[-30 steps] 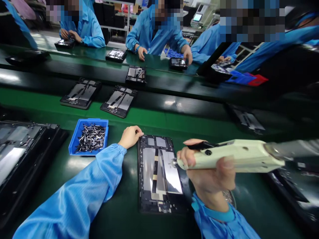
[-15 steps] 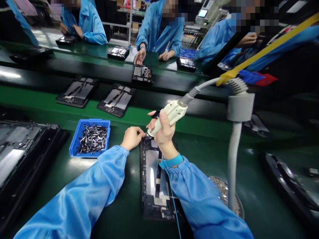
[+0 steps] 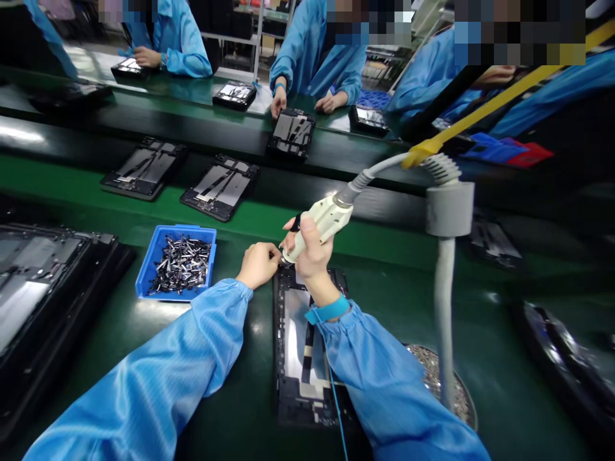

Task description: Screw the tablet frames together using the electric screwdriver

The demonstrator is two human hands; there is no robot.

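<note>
Green bench [image 3: 394,294] stretching across view; tablet [image 3: 295,342] lying flat on bench at lower centre, silver back plate partly showing; blue tray [image 3: 145,275] sitting left of tablet, holding heap of small parts [image 3: 182,262]; round dish [image 3: 473,410] standing right of tablet; pale driver [image 3: 329,218] slanting down toward tablet's top left corner, contact unclear; right hand [image 3: 314,256] keeping grip wrapped around driver; left hand [image 3: 259,264] bunching fingers beside that corner, cannot tell whether grip is pinching anything.
</note>
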